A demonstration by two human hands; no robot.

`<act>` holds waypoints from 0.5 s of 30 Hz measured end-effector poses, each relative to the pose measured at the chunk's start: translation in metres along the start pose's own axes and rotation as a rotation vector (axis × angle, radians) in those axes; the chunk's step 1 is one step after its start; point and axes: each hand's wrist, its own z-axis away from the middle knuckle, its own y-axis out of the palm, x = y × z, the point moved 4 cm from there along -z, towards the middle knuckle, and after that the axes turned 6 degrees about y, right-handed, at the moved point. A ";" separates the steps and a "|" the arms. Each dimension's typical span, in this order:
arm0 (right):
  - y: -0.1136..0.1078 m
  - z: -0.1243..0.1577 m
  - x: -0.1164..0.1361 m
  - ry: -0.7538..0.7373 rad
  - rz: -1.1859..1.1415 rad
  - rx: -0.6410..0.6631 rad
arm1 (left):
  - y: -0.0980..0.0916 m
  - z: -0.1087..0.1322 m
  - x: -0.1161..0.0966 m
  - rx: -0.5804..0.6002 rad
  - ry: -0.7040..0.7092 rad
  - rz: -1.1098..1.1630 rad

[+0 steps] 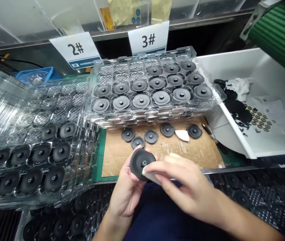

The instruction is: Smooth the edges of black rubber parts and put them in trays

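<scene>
Black rubber disc (142, 164) sat cupped in your left hand (128, 192), hub upward, with your right hand (185, 184) just beside it, fingers (172, 167) pressed together pinching a white pad (149, 176) against its edge.

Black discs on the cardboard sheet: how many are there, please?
5, in a loose row on the cardboard sheet; the second black disc from the left sits nearer the person. The right hand may hide more; the left hand holds another.
</scene>
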 end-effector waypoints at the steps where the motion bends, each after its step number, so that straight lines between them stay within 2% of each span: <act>1: -0.004 0.004 -0.003 0.044 0.039 -0.025 | -0.001 -0.001 -0.001 0.004 0.017 -0.002; 3: -0.010 0.009 -0.006 0.096 0.142 -0.124 | -0.001 -0.003 -0.001 0.000 0.058 -0.004; 5: -0.012 0.010 -0.001 0.056 0.229 -0.195 | 0.001 -0.004 -0.001 -0.020 0.073 -0.013; 8: -0.005 0.006 0.006 -0.046 0.197 -0.133 | 0.004 -0.003 -0.001 -0.031 0.058 -0.022; 10: -0.001 0.002 0.003 -0.010 0.129 -0.083 | 0.003 -0.002 -0.003 -0.045 0.090 -0.013; 13: -0.001 0.000 0.000 0.062 0.182 -0.135 | 0.000 -0.003 -0.004 -0.081 0.148 0.008; 15: 0.000 -0.001 0.004 0.012 0.221 -0.152 | -0.001 -0.004 -0.001 -0.094 0.137 0.005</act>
